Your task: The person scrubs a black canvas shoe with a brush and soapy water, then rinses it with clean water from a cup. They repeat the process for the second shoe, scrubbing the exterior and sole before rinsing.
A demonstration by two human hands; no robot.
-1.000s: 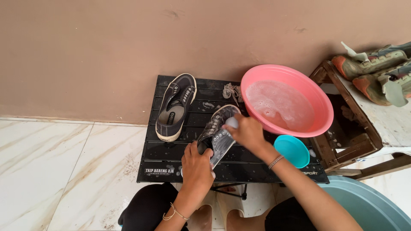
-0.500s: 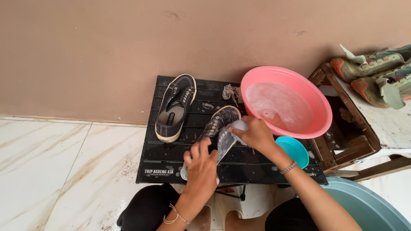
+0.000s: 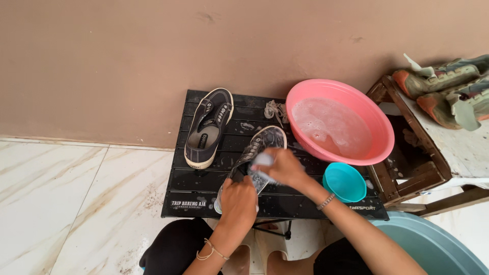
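at the centre of the frame a dark, wet, soapy shoe point(image 3: 259, 153) lies tilted on the black desk point(image 3: 204, 196), its pale sole edge showing. the left hand point(image 3: 237, 202) grips its heel end, and the right hand point(image 3: 281, 167) is closed around a whitish scrubber point(image 3: 262, 162) pressed on its side.

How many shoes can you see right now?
4: a dark sneaker lying on the black table, one soapy sneaker under both hands, two green-orange shoes on the wooden stand at right.
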